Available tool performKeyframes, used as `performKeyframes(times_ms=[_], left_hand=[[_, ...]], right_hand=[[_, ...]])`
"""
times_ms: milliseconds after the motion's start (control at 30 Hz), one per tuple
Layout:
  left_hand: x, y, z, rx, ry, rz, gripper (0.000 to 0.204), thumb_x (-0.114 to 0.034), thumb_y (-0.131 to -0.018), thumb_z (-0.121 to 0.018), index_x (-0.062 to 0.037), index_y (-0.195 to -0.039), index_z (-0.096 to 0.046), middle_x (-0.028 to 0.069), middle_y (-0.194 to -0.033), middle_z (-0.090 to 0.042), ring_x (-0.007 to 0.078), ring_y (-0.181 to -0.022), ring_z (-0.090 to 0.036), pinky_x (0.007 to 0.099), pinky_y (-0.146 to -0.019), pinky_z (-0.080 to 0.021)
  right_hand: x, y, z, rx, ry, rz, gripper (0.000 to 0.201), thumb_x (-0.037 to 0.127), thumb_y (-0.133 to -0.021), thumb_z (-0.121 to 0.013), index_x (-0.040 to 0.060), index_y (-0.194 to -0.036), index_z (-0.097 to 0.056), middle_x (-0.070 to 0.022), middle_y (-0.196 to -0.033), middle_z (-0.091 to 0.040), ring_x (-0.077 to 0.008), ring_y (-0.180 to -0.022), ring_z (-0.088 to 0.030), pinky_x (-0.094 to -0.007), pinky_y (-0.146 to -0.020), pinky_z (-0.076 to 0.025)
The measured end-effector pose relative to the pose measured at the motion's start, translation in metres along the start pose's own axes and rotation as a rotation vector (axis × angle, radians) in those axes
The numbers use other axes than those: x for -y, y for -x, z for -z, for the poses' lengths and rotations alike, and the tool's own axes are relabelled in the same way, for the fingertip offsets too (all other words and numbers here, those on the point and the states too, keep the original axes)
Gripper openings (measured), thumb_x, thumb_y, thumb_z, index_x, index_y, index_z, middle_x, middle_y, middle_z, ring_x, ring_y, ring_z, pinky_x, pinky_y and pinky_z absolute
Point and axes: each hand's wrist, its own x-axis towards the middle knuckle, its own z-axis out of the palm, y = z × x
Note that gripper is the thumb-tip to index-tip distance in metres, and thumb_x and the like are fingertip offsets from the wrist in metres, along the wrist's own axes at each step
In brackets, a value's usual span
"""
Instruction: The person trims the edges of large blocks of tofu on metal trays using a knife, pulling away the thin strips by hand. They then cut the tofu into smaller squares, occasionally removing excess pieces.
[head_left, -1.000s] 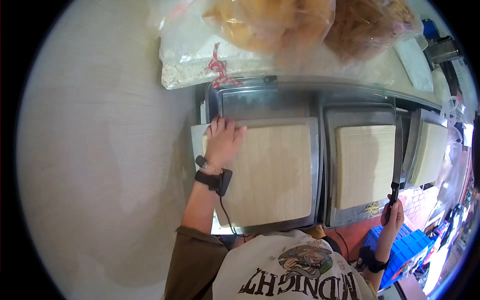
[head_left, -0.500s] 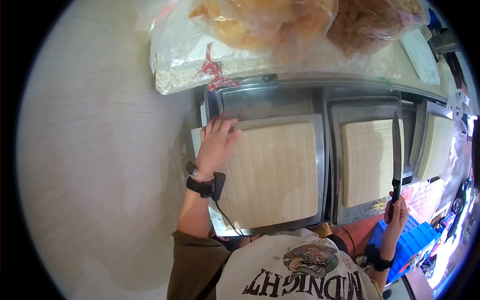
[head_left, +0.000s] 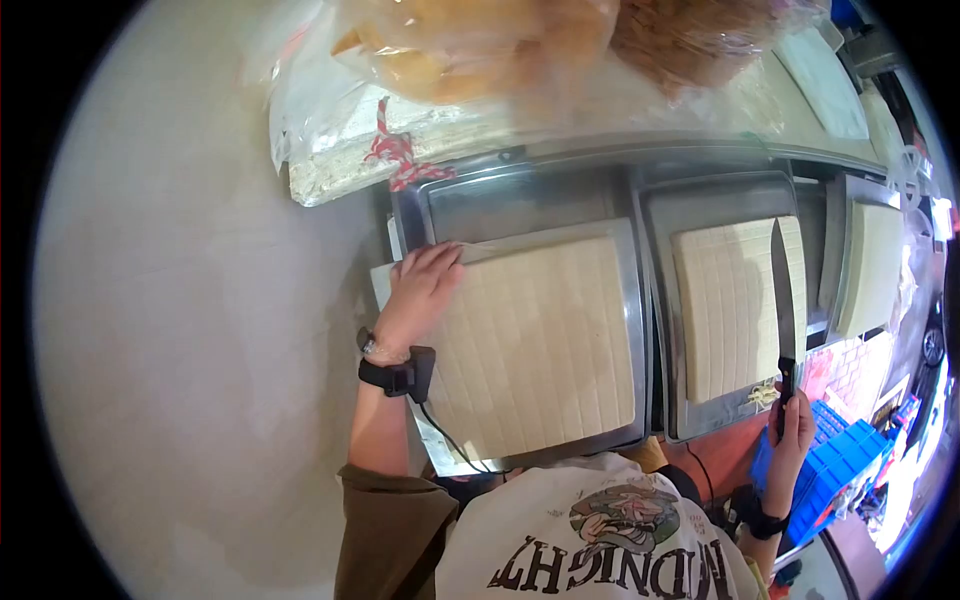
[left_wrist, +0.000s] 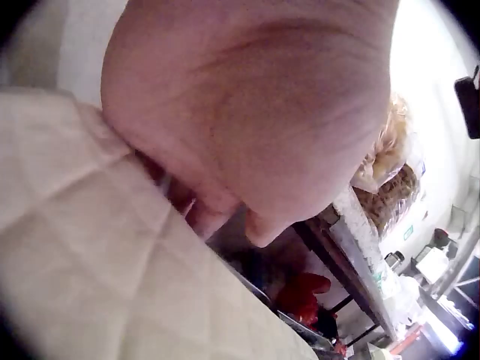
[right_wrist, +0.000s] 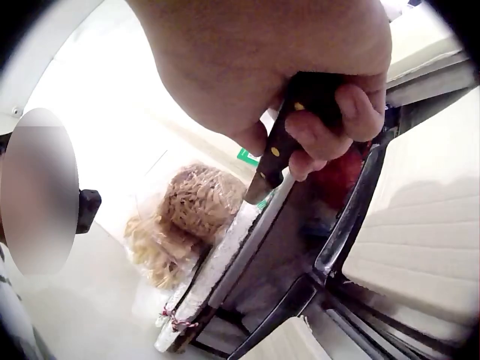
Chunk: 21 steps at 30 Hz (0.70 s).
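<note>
A large cream tofu slab, scored in lines, lies on a metal tray in front of the body. My left hand rests at its back left corner with the fingers stretched along the edge; in the left wrist view the palm covers part of the scored tofu, and the fingertips are partly hidden. Out to the right, my right hand grips a long kitchen knife by its black handle. The blade points away from the body and overlaps the right part of a second tofu slab.
A third slab stands farther right. Behind the trays, plastic bags of brownish food sit on a white block tied with red-and-white string. A pale tabletop spreads left. Blue crates stand low at the right.
The knife has moved left from beside the second slab to over its right part. My left hand has slid a little left and toward the body along the large slab's corner. The head view has shifted.
</note>
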Motion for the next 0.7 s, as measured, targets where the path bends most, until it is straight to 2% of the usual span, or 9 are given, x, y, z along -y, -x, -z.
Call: performKeyframes(times_ms=[100, 167, 400, 467, 500, 567, 600, 667, 700], left_hand=[[-0.004, -0.002, 0.005, 0.002, -0.018, -0.014, 0.045, -0.036, -0.101, -0.045, -0.0057, -0.133, -0.057, 0.0062, -0.141, -0.051, 0.0272, -0.131, -0.041, 0.0433, -0.11, -0.024], [-0.005, -0.002, 0.008, -0.009, -0.047, -0.018, 0.044, -0.032, -0.101, -0.046, -0.0048, -0.134, -0.056, 0.0052, -0.142, -0.05, 0.0251, -0.13, -0.042, 0.041, -0.109, -0.026], [-0.049, 0.007, 0.023, -0.191, 0.125, -0.144, 0.046, -0.015, -0.095, -0.056, -0.0022, -0.139, -0.049, 0.0106, -0.148, -0.042, 0.0296, -0.133, -0.038, 0.0388, -0.112, -0.027], [-0.066, 0.013, 0.024, -0.215, 0.131, -0.185, 0.049, -0.013, -0.094, -0.057, -0.0021, -0.141, -0.047, 0.0114, -0.149, -0.041, 0.0304, -0.135, -0.037, 0.039, -0.113, -0.026], [-0.075, 0.018, 0.024, -0.23, 0.154, -0.228, 0.051, -0.012, -0.093, -0.056, -0.0016, -0.142, -0.045, 0.0128, -0.15, -0.038, 0.0305, -0.137, -0.035, 0.0395, -0.114, -0.025], [-0.093, 0.027, 0.025, -0.242, 0.166, -0.275, 0.054, -0.011, -0.093, -0.056, -0.001, -0.144, -0.042, 0.0142, -0.151, -0.036, 0.0307, -0.139, -0.033, 0.04, -0.115, -0.024], [-0.103, 0.032, 0.026, -0.252, 0.2, -0.285, 0.055, -0.009, -0.092, -0.056, 0.0005, -0.144, -0.041, 0.0155, -0.152, -0.034, 0.0309, -0.14, -0.032, 0.0405, -0.115, -0.025], [-0.122, 0.042, 0.028, -0.261, 0.233, -0.304, 0.056, -0.008, -0.092, -0.055, 0.002, -0.144, -0.039, 0.0168, -0.153, -0.031, 0.0311, -0.141, -0.031, 0.041, -0.115, -0.025], [-0.132, 0.048, 0.03, -0.284, 0.248, -0.326, 0.057, -0.007, -0.091, -0.054, 0.003, -0.145, -0.038, 0.0178, -0.154, -0.03, 0.0318, -0.141, -0.031, 0.0415, -0.115, -0.025]], right_hand=[[-0.005, 0.002, 0.003, -0.057, -0.024, -0.015, 0.032, 0.028, -0.104, -0.048, 0.0026, -0.115, -0.063, 0.0083, -0.067, -0.044, 0.0006, -0.053, -0.032, -0.0165, -0.047, -0.02], [-0.005, 0.003, 0.009, 0.058, -0.031, 0.04, 0.031, 0.026, -0.104, -0.05, 0.0021, -0.115, -0.064, 0.0081, -0.071, -0.047, 0.0004, -0.054, -0.034, -0.0163, -0.047, -0.021], [-0.021, 0.003, 0.016, 0.026, 0.005, 0.015, 0.028, 0.022, -0.102, -0.052, -0.0008, -0.114, -0.063, 0.0073, -0.081, -0.052, -0.0003, -0.067, -0.039, -0.015, -0.057, -0.029], [-0.019, 0.002, 0.013, 0.097, -0.035, -0.034, 0.028, 0.021, -0.102, -0.052, -0.0017, -0.114, -0.063, 0.0063, -0.086, -0.054, -0.0009, -0.073, -0.042, -0.0152, -0.064, -0.032], [-0.02, 0.002, 0.011, 0.099, -0.037, -0.034, 0.028, 0.021, -0.102, -0.052, -0.0017, -0.114, -0.063, 0.0063, -0.086, -0.054, -0.0009, -0.073, -0.042, -0.0152, -0.064, -0.032], [-0.026, 0.003, 0.008, 0.031, -0.055, 0.006, 0.029, 0.023, -0.104, -0.049, 0.0008, -0.117, -0.062, 0.0064, -0.075, -0.052, 0.0, -0.058, -0.039, -0.0155, -0.048, -0.025], [-0.024, 0.005, 0.009, 0.028, -0.062, 0.005, 0.029, 0.023, -0.104, -0.049, 0.0008, -0.117, -0.062, 0.0064, -0.075, -0.052, 0.0, -0.058, -0.039, -0.0155, -0.048, -0.025], [-0.019, 0.01, 0.017, 0.075, -0.072, -0.017, 0.028, 0.02, -0.103, -0.052, -0.0017, -0.115, -0.062, 0.0054, -0.091, -0.056, -0.0001, -0.072, -0.042, -0.0144, -0.061, -0.032], [-0.023, 0.012, 0.022, 0.07, -0.077, -0.016, 0.028, 0.02, -0.103, -0.052, -0.0017, -0.115, -0.062, 0.0054, -0.091, -0.056, -0.0001, -0.072, -0.042, -0.0144, -0.061, -0.032]])
